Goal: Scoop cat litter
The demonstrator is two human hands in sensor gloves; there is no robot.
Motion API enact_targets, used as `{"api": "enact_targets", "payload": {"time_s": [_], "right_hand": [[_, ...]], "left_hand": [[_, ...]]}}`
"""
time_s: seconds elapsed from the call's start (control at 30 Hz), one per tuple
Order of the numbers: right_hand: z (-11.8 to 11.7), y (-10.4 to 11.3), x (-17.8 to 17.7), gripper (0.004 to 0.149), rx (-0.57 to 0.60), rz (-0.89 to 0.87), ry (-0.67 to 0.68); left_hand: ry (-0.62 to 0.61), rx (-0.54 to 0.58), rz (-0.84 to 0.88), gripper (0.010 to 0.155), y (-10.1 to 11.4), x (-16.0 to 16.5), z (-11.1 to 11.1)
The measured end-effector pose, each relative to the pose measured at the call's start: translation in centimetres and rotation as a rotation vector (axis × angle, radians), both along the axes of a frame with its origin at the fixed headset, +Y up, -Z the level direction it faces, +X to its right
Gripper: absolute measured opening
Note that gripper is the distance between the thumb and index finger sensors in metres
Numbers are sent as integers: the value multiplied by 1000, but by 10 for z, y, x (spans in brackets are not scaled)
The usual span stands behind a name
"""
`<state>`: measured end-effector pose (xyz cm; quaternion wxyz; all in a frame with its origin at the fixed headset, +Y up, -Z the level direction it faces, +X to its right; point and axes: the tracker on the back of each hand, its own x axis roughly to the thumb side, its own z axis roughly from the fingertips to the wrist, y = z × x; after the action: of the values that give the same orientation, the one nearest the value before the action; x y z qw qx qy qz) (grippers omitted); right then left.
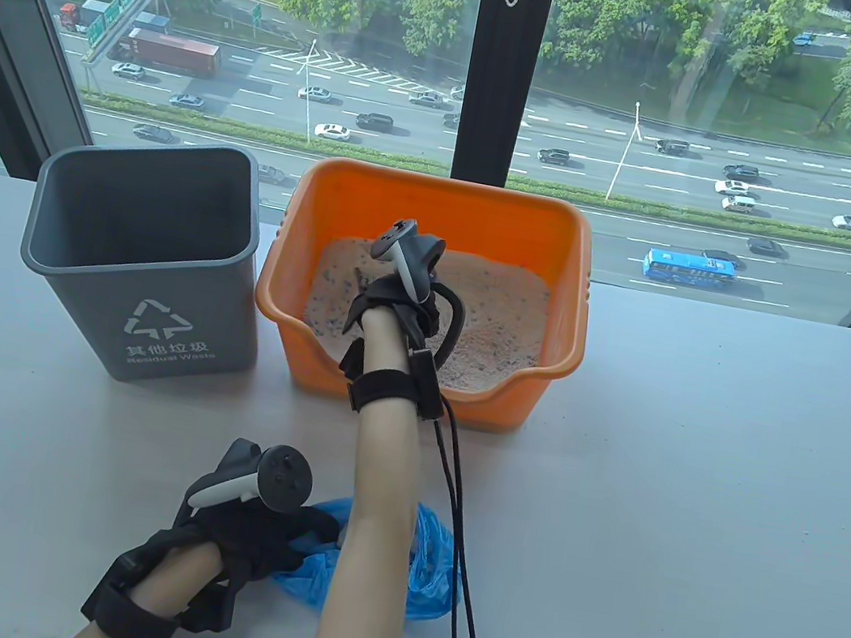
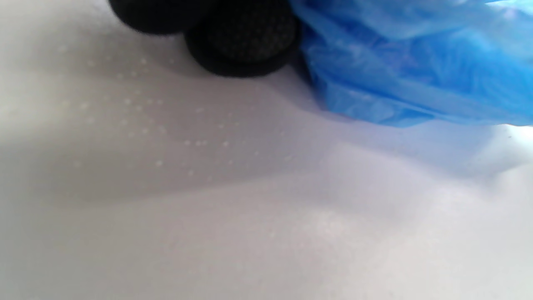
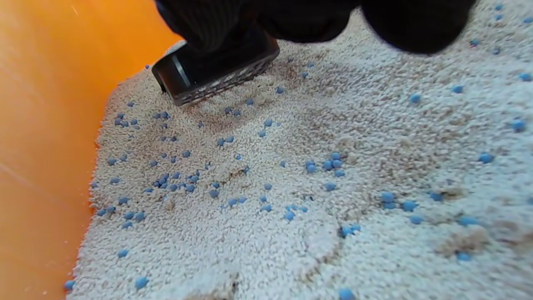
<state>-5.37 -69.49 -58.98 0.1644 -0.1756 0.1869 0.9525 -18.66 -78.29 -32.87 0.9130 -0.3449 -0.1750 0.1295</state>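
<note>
- The right hand reaches over the low front lip of the orange tray and is down among the litter, left of the tray's middle
- In the right wrist view its gloved fingers are clenched round a dark scoop with a slotted edge; the scoop's lower edge touches the litter close to the tray's orange wall
- The litter is pale and grainy, dotted with small blue beads and smudged with brownish patches; it covers the tray floor
- The tray sits at about 12 o'clock on the white table, against the window side
- A grey bin stands upright just beside the tray, at its 9 o'clock, mouth open upward, with a recycling mark and white lettering on its front
- The left hand lies low on the table at roughly 6 o'clock, its fingers on the edge of a crumpled blue bag
- The right forearm crosses over the bag, hiding its middle
- In the left wrist view two dark fingertips rest on the table touching the bag; the view is blurred, and whether the hand pinches the plastic or only presses on it cannot be told
- A black cable runs from the right wrist down across the table to the bottom edge
- Faint pale specks, perhaps stray litter grains, dot the table near the left fingertips
</note>
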Motion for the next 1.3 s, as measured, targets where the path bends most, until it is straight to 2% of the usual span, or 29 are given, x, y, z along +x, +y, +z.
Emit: {"api": "enact_targets", "payload": {"time_s": [0.23, 0.5, 0.67, 0.8, 0.9, 0.93, 1.0, 1.03, 1.07, 1.13, 1.2, 1.23, 1.3], "right_hand": [[-5, -9, 9, 61, -8, -146, 6], [0, -4, 8, 61, 68, -134, 20], [16, 6, 13, 60, 216, -152, 22], [40, 17, 25, 59, 351, -57, -121], [49, 18, 33, 59, 309, -108, -32], [53, 19, 35, 59, 313, -113, -48], [65, 24, 40, 58, 429, -60, -104], [67, 25, 40, 58, 442, -52, -100], [71, 28, 41, 57, 409, -42, -27], [80, 31, 43, 57, 377, -24, -33], [85, 34, 45, 57, 485, -4, -64], [86, 37, 45, 57, 491, -9, -23], [88, 39, 48, 57, 408, -42, 41]], "left_hand": [[1, -8, 7, 59, 0, 0, -1], [0, 1, 0, 59, 0, 0, -1], [1, -1, 1, 59, 0, 0, -1], [2, -1, -1, 59, 0, 0, 0], [2, 2, -3, 59, 0, 0, 0], [2, 2, -3, 59, 0, 0, 0], [2, 2, -2, 59, 0, 0, -1], [2, 2, -1, 59, 0, 0, -1], [2, 2, -1, 59, 0, 0, 0], [2, 2, -3, 59, 0, 0, 0], [2, 4, -4, 59, 0, 0, 0], [2, 4, -4, 59, 0, 0, 0], [4, 7, -5, 59, 0, 0, 0]]}}
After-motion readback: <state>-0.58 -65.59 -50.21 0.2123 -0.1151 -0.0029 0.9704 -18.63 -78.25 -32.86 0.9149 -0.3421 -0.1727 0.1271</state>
